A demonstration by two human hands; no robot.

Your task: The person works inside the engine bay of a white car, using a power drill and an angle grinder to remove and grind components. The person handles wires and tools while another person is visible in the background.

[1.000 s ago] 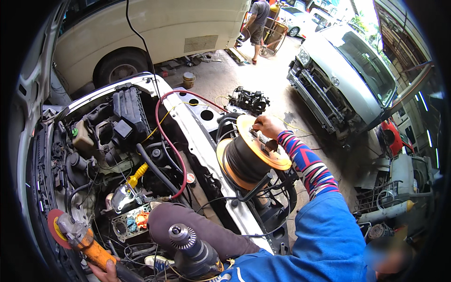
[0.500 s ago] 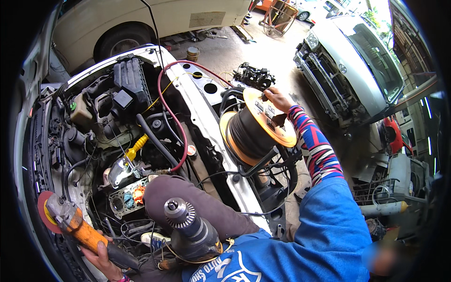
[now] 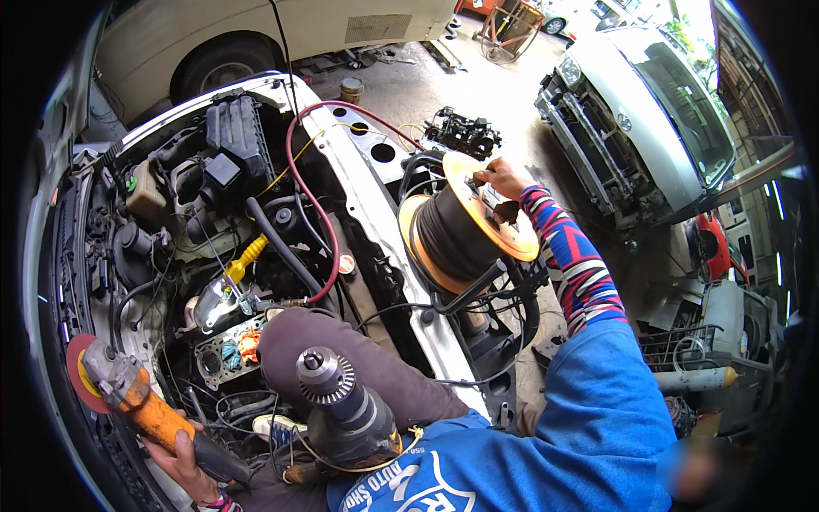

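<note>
So the sketchy part here: our left hand point(image 3: 183, 461) is wrapped around the handle of the grinder point(image 3: 128, 394), with the red disc point(image 3: 78, 375) pointing out past that hand toward the fender edge, and we're not even looking at it. If that trigger gets bumped, the disc is right next to hoses and wiring in the engine bay point(image 3: 213, 213). Also the drill point(image 3: 341, 410) is just parked in our lap, chuck up, between the two hands, so one knee shift and it probably rolls into the bay.

Our right hand point(image 3: 503, 177) is way out on the other side, arm fully stretched in the striped sleeve point(image 3: 573, 256), fingers closed on the top rim of the orange cord reel point(image 3: 465, 224). The reel sits tilted on the car's front panel, just beyond the knee point(image 3: 307, 341), and looks like it could tip off toward the ground if we tug wrong. Cables run loose under that hand too, easy to snag.

Hands are well apart, each clamped on its own thing.
</note>
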